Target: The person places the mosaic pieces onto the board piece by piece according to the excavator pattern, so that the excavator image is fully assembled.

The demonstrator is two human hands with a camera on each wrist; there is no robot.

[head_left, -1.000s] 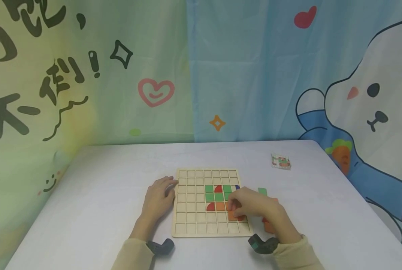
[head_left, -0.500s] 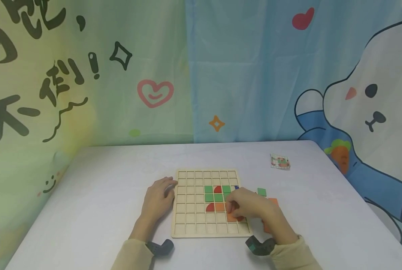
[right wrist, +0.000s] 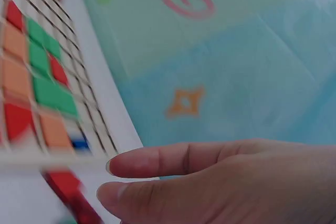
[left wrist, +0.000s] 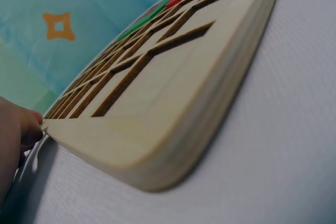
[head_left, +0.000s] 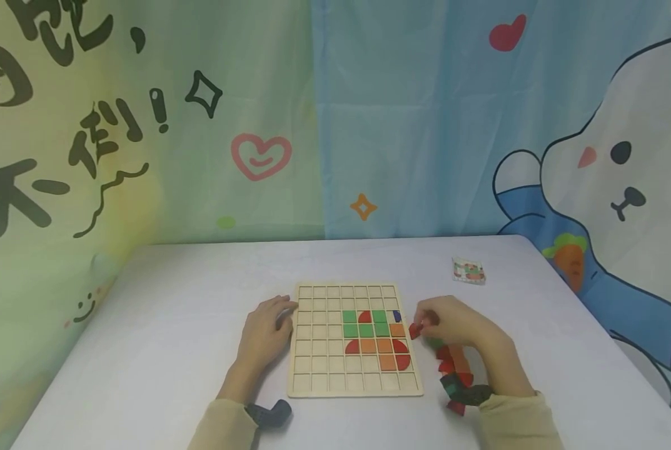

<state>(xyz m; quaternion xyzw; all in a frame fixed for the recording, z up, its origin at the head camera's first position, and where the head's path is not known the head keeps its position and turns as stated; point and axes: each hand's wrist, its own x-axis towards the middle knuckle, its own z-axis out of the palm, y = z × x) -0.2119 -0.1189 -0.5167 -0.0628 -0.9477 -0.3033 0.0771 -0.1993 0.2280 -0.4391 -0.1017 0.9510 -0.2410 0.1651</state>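
Observation:
A pale wooden grid board (head_left: pixel 318 380) lies on the table with green, orange, red and blue pieces in some cells. My left hand (head_left: pixel 266 334) rests beside its left edge, the fingertips touching the rim; in the left wrist view, fingers (left wrist: pixel 18 135) meet the board's edge. My right hand (head_left: pixel 453 322) is just off the board's right side, fingertips at a red piece (head_left: pixel 415 330). In the right wrist view, index finger and thumb (right wrist: pixel 136 198) lie slightly apart with nothing between them, and a blurred red piece (right wrist: pixel 65 184) is below the thumb tip.
Loose red, green and orange pieces (head_left: pixel 459 359) lie right of the board, partly under the right forearm. A small picture card (head_left: pixel 468 270) is at the back right. A printed curtain (head_left: pixel 403 125) hangs behind the white table (head_left: pixel 200 281).
My right hand has lifted off the board and moved right to the loose pieces. Orange and red pieces it was covering now show in the board's cells. My left hand stays put.

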